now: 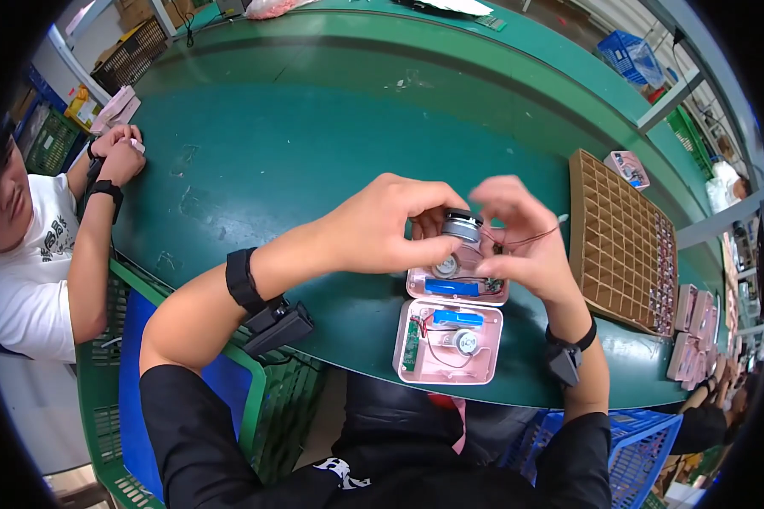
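My left hand (412, 222) grips a small round speaker-like part (463, 226), silver with a black rim, between thumb and fingers. Close on its right is my right hand (525, 233), thumb and fingers apart, the fingertips smeared by motion. Thin dark wires (530, 240) run across its palm. Below both hands lies a pink plastic case half (416, 284) with a blue battery (452, 288) and a round silver part (446, 266), partly covered by my hands. A second pink case half (484, 373) sits nearer me, holding a blue battery (457, 318), a green circuit board (412, 343) and a round silver part (465, 341).
A brown divided tray (607, 229) stands to the right, small parts along its far-right cells. Pink cases (696, 318) are grouped beyond it. A co-worker's hands (119, 153) rest at the green table's (272, 144) left edge. Plastic crates (263, 399) stand below the near edge.
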The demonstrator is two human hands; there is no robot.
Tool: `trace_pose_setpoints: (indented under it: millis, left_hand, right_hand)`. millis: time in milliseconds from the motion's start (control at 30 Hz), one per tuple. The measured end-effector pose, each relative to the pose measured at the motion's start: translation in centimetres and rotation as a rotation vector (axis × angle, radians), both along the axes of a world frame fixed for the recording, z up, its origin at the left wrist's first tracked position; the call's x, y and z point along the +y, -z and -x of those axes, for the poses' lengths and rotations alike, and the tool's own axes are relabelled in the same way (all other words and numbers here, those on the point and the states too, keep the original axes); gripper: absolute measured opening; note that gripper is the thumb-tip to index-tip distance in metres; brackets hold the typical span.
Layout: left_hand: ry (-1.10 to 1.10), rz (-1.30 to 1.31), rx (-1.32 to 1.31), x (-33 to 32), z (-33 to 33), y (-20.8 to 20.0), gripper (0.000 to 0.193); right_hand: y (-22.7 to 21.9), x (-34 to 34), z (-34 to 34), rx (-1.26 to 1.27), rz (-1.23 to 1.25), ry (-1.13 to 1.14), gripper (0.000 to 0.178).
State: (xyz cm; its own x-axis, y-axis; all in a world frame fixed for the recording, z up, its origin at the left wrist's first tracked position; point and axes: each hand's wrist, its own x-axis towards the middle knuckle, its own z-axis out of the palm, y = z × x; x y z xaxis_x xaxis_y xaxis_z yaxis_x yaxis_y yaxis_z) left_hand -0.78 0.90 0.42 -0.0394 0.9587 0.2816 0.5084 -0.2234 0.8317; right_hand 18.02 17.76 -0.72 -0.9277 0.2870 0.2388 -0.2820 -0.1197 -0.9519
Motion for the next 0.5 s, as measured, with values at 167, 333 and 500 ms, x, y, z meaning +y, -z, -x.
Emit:
trace_pose_setpoints:
  millis: [167, 333, 500]
  left_hand:
    - [-0.063, 0.041, -0.082, 0.2, -0.6, -0.2, 0.030]
    - [-0.201, -0.288, 0.432, 0.7, -0.8, -0.2, 0.028]
    - [-0.166, -0.380, 0.593, 0.8, -0.8, 0.7, 0.028]
  right_hand:
    - [1.7, 0.3, 0.8, 0.035, -0.415, 0.193, 0.034]
    - [1.6, -0.1, 0.9, 0.004, -0.650, 0.259, 0.029]
    - [1.3, -0.3, 0.9, 0.016, -0.717, 0.280, 0.031]
